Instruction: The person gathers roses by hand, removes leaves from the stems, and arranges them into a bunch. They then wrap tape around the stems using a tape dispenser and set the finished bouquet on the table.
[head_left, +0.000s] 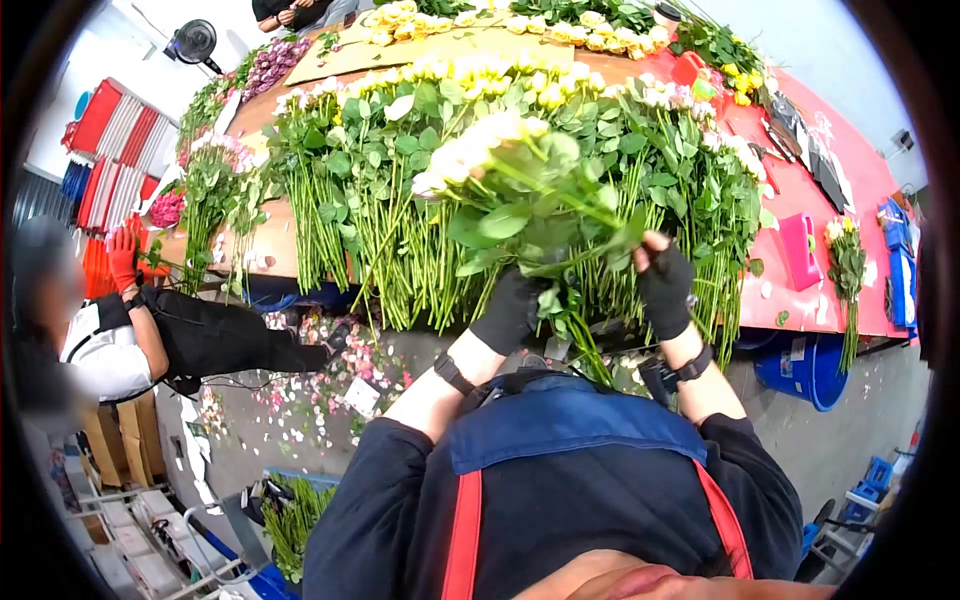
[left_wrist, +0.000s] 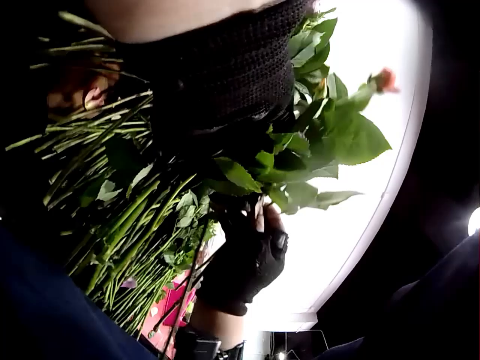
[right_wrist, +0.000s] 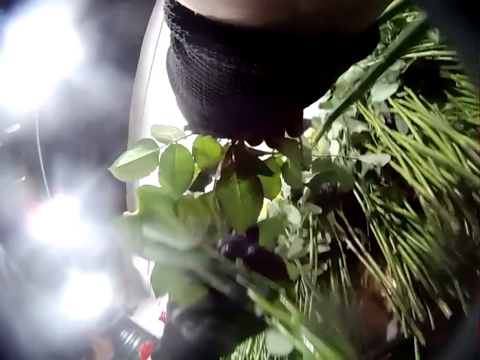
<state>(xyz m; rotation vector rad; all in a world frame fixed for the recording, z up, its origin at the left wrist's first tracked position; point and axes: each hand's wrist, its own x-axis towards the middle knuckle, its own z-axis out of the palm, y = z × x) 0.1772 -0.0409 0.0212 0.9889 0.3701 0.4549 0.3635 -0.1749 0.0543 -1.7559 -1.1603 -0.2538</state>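
A loose bunch of pale roses (head_left: pixel 480 150), blurred by motion, is held up before my chest, blooms to the upper left. My left hand (head_left: pixel 508 312), in a black fingerless glove, grips the bunch from below; leaves hide most of its fingers. My right hand (head_left: pixel 665 285), gloved alike, pinches a leafy rose stem (head_left: pixel 610 215) at its lower right end. In the right wrist view, green leaves (right_wrist: pixel 240 195) hang right under the right hand (right_wrist: pixel 262 75). The left wrist view has the right hand (left_wrist: pixel 247 259) with curled fingers against the leaves.
Rows of long-stemmed roses (head_left: pixel 380 250) cover the table (head_left: pixel 270 235), stems over its front edge. A pink holder (head_left: pixel 797 250) and a small bunch (head_left: pixel 845 270) lie right. A blue bucket (head_left: pixel 805 370) stands below. Another person (head_left: pixel 130 340) is at left; petals (head_left: pixel 300 390) litter the floor.
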